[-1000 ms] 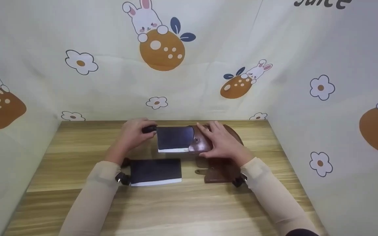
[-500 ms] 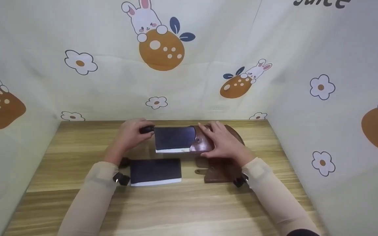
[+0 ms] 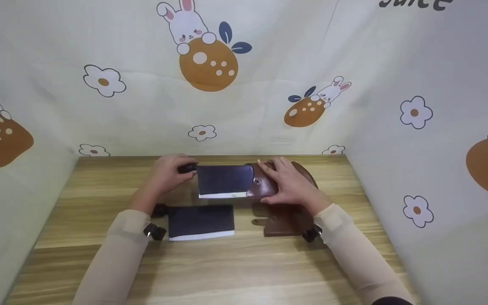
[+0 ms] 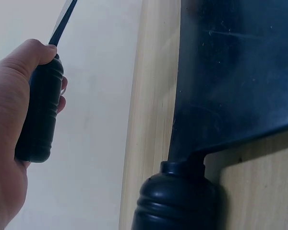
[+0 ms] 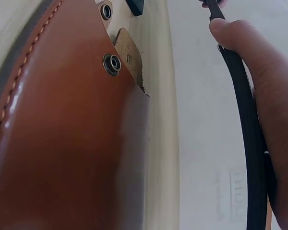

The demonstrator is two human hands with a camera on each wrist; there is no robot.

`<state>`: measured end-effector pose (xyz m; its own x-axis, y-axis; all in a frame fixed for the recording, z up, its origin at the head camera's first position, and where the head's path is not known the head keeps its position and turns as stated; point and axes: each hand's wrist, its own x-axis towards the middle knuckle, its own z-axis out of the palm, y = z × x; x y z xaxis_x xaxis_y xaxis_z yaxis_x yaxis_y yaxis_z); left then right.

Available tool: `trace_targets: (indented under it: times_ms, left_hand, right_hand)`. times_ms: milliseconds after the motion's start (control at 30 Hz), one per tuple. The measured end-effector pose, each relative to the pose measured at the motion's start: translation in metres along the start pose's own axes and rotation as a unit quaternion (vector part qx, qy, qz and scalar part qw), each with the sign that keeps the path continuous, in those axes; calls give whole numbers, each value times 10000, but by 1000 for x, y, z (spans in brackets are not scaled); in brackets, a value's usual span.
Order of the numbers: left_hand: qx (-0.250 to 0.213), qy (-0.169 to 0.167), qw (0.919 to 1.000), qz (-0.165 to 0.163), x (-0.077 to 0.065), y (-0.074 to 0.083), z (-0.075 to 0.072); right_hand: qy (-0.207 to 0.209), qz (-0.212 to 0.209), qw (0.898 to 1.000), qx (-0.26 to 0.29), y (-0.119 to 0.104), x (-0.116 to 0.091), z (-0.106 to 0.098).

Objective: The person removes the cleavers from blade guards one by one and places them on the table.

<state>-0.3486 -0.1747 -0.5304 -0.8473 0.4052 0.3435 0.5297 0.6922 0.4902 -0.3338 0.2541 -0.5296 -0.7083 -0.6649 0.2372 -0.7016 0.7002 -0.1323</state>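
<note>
In the head view, my left hand (image 3: pixel 165 176) grips the black handle (image 4: pixel 42 112) of a cleaver (image 3: pixel 225 180). The right end of its dark blade sits inside a brown leather sheath (image 3: pixel 262 188), while the rest, with its pale cutting edge, shows outside. My right hand (image 3: pixel 290 182) holds that sheath, thumb on the near side and fingers over its face. Seen edge-on in the right wrist view, the sheath (image 5: pixel 247 134) is a dark strip by the thumb. A second cleaver (image 3: pixel 201 221) lies bare on the table, nearer, and beside it rests a second brown sheath (image 3: pixel 286 224).
The wood-grain table (image 3: pixel 210 271) is bounded by a printed cloth (image 3: pixel 261 114) behind and at both sides. In the right wrist view, the lying sheath shows a metal snap (image 5: pixel 112 64) and a strap tab (image 5: pixel 129 57).
The cleaver in my left hand has slid a little to the left, and more blade shows outside the sheath. My right hand and the sheath have shifted slightly right. The second cleaver and sheath have stayed.
</note>
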Motion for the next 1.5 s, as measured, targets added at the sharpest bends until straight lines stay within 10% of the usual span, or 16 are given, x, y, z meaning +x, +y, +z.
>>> trace_targets:
  times_ms: [1500]
  left_hand:
    - [-121, 3, 9999, -41, -13, -25, -14]
  right_hand:
    - [78, 133, 9997, 184, 17, -11, -4]
